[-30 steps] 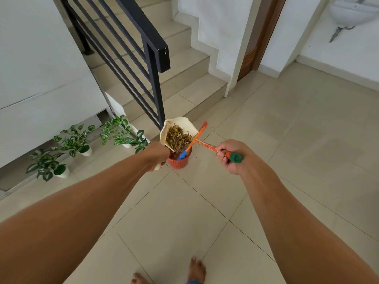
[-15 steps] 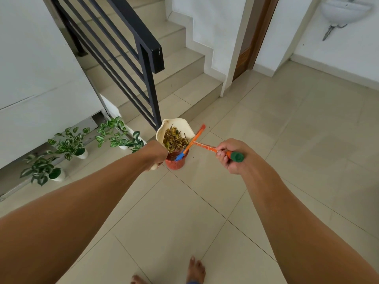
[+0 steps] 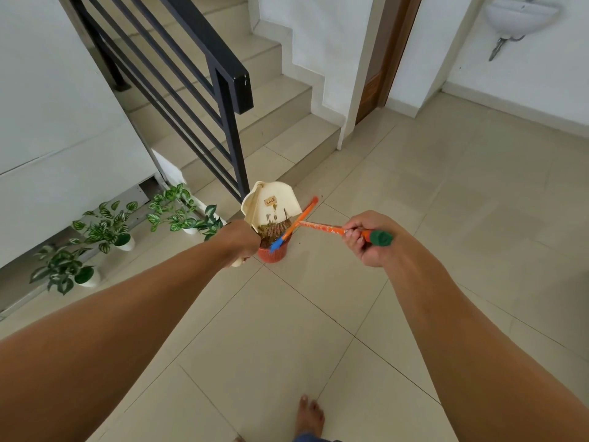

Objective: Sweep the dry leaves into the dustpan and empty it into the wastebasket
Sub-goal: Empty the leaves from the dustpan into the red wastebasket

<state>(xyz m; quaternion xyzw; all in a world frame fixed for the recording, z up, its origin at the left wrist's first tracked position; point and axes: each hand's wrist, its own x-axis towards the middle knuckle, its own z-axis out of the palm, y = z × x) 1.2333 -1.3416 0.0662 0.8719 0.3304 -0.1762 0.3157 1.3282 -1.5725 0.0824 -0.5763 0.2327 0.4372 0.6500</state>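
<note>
The left hand (image 3: 243,240) shows only its back and wrist, and its fingers are hidden on the far side. The tip of a cream handle sticks out beneath it, so it is gripping the cream plastic dustpan (image 3: 271,204) by the handle. Most of the round orange-red wastebasket (image 3: 273,255) is hidden behind the pan and the hand, and only its lower wall shows on the floor. The dry brown leaves (image 3: 270,230) bunch at the pan's lower edge, right over the basket's mouth. How many lie inside the basket cannot be made out. A thin orange rod with a blue end (image 3: 294,223) crosses in front of the pan, and whether it joins the broom is unclear. The white wall-mounted washbasin (image 3: 522,14) is cut off by the top edge, and a bare foot (image 3: 310,416) is cut off at the bottom.

Both arms reach forward, nearly straight. The left wrist is turned so that the dustpan stands steeply, its open face towards the camera and its mouth pointing down. The right hand (image 3: 366,240) is closed in a fist around the orange broom handle (image 3: 325,227), just below its green end cap (image 3: 381,239). The handle slants towards the pan.

The dustpan is smooth and shovel-shaped, with a small label on its floor. The glossy beige floor tiles (image 3: 446,186) are square with thin dark joints. A black metal stair railing (image 3: 223,74) has flat, angular bars. Three green-and-white leafy plants in white pots (image 3: 105,228) stand along the left wall.
</note>
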